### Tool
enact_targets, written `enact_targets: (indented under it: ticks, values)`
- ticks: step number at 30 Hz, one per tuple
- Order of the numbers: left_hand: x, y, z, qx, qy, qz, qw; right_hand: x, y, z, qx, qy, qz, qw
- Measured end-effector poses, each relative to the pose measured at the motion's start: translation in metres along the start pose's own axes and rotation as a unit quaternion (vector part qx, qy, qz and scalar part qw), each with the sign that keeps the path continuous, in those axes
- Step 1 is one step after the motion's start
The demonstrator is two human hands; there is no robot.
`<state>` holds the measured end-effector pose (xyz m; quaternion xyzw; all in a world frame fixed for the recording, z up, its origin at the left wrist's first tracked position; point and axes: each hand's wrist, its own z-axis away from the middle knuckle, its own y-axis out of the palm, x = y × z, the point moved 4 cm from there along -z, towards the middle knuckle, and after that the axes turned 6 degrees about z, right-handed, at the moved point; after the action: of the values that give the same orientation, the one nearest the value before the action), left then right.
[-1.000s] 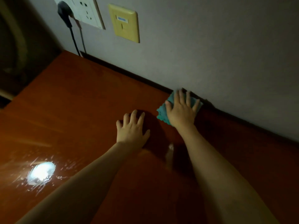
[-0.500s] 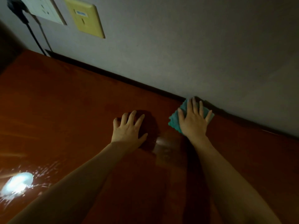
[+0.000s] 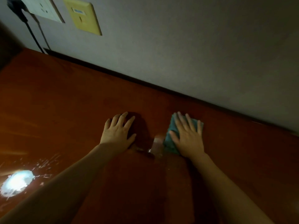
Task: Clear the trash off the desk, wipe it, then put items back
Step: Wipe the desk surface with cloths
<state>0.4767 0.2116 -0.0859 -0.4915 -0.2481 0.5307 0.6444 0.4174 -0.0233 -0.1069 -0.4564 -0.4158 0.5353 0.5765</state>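
Now we wipe: our right hand (image 3: pixel 187 139) presses flat on the cloth (image 3: pixel 171 139) near the desk's (image 3: pixel 64 110) back edge, left hand (image 3: pixel 118 131) flat, fingers spread, bracing alongside. Next, sweep toward unwiped areas.

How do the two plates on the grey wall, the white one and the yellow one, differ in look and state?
The white socket plate has a black plug with a cable in it; the yellow plate has nothing plugged in. The white socket plate is cut off by the picture's top edge; the yellow plate shows whole. Both are rectangular and sit on the grey wall above the red-brown wooden desk.
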Motion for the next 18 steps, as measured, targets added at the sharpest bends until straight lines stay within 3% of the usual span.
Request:
enact_targets:
  ticks: [4,8,10,12,15,18]
  values:
    - [0.002,0.006,0.005,-0.004,-0.005,0.002,1.0,-0.028,-0.006,-0.024,-0.005,0.138,-0.019,0.99]
    - [0.007,0.013,0.017,-0.013,-0.003,0.008,1.0,0.0,-0.013,-0.063,-0.021,0.256,-0.08,0.963]
    - [0.009,0.017,0.027,-0.012,-0.004,0.005,1.0,0.027,-0.016,-0.076,-0.028,0.228,-0.088,0.969]
    - [0.014,0.019,0.039,0.0,-0.002,-0.003,1.0,0.062,-0.017,-0.073,-0.028,0.147,-0.068,0.986]
    - [0.017,0.021,0.053,0.011,-0.004,-0.01,1.0,0.105,-0.006,-0.028,-0.008,0.018,-0.028,0.999]
    - [0.014,0.023,0.064,0.018,-0.015,0.004,1.0,0.105,0.008,0.037,0.013,-0.067,-0.018,0.998]
